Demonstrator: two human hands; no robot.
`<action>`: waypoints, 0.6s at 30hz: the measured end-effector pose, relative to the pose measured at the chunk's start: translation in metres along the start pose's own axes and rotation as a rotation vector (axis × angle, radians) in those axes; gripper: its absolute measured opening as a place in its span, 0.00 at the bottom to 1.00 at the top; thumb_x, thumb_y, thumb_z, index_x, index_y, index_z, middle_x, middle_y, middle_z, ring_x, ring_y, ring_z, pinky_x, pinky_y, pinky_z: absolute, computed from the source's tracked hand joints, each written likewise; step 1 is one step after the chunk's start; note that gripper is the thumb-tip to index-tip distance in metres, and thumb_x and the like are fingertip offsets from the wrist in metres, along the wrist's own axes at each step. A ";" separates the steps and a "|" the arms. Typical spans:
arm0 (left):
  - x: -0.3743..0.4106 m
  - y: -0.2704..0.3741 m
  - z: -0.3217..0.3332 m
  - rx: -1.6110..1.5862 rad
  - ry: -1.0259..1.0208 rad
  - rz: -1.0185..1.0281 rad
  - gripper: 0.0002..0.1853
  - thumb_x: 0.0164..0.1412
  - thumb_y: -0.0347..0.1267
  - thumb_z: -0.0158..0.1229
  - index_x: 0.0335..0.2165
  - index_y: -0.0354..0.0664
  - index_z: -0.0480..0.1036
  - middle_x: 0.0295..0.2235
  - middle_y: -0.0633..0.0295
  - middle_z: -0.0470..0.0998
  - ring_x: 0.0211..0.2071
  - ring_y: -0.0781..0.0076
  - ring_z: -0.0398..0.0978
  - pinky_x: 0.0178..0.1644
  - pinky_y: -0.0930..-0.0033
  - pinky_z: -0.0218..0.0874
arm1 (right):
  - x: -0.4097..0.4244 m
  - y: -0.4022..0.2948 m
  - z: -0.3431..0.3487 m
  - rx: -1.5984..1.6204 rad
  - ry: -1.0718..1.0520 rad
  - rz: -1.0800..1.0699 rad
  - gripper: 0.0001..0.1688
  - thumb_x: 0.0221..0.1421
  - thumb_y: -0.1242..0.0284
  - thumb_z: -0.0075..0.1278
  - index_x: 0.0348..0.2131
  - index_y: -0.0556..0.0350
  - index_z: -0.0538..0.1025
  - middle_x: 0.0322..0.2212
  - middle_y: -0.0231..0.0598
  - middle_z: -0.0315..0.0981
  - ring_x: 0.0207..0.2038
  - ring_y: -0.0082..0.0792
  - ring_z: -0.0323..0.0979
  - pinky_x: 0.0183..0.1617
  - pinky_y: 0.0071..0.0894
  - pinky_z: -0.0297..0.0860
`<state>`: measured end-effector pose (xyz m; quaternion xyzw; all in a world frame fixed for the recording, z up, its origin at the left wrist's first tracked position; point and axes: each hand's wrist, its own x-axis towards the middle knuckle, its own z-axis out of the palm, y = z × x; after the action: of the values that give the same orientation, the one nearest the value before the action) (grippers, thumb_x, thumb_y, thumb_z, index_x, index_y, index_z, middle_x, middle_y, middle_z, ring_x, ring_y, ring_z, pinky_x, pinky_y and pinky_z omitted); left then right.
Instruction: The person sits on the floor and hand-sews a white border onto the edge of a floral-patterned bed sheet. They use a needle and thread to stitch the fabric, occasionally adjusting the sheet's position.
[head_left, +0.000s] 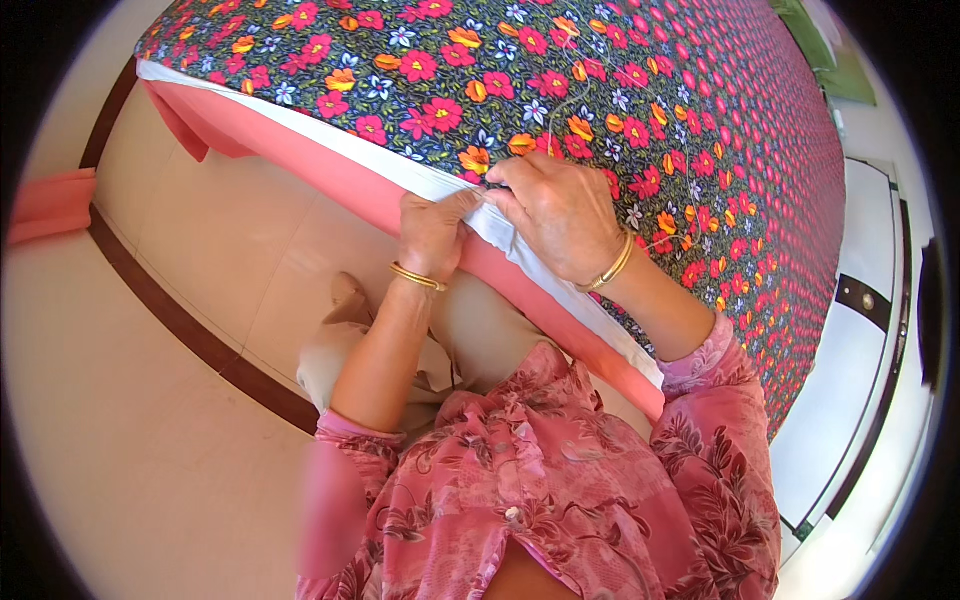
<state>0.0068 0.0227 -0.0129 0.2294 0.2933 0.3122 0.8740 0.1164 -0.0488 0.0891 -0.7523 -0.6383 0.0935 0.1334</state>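
A dark floral-print cloth (442, 82) spreads before me, with a white fabric strip (315, 135) along its near edge and a coral-pink cloth (352, 191) below that. My left hand (435, 229) grips the white strip at the edge, thumb on top. Close beside it, my right hand (559, 210) pinches with thumb and forefinger at the seam between white and floral cloth. A thin pale thread (574, 97) runs loosely over the print near my right hand. Whether a needle sits between my fingertips is too small to tell.
Tiled floor (202, 225) with a dark brown border strip (172, 300) lies to the left. Another piece of coral cloth (52, 204) shows at the far left. White cabinet-like panels (862, 225) stand at the right, and green cloth (847, 82) is at the upper right.
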 end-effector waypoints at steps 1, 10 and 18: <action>0.000 0.000 0.000 0.005 0.007 -0.007 0.11 0.46 0.14 0.51 0.33 0.28 0.70 0.30 0.55 0.75 0.28 0.67 0.74 0.31 0.71 0.67 | 0.006 -0.002 -0.003 -0.046 0.051 -0.062 0.07 0.46 0.70 0.51 0.25 0.56 0.71 0.21 0.42 0.70 0.23 0.44 0.71 0.24 0.40 0.65; -0.003 0.003 0.006 -0.117 0.024 -0.009 0.10 0.48 0.15 0.47 0.32 0.32 0.69 0.28 0.58 0.75 0.27 0.69 0.74 0.30 0.70 0.69 | 0.035 0.008 0.007 -0.157 -0.338 -0.080 0.10 0.45 0.69 0.47 0.18 0.56 0.74 0.20 0.46 0.71 0.25 0.47 0.71 0.27 0.48 0.65; 0.001 -0.002 -0.003 0.153 0.075 -0.026 0.04 0.48 0.20 0.52 0.26 0.36 0.71 0.21 0.66 0.73 0.16 0.79 0.68 0.16 0.79 0.58 | 0.063 0.009 0.016 -0.093 -0.127 -0.224 0.07 0.43 0.71 0.46 0.18 0.56 0.70 0.17 0.46 0.68 0.21 0.48 0.69 0.24 0.46 0.63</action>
<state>0.0060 0.0228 -0.0164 0.2796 0.3519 0.2860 0.8463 0.1304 0.0137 0.0732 -0.6742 -0.7291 0.0958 0.0676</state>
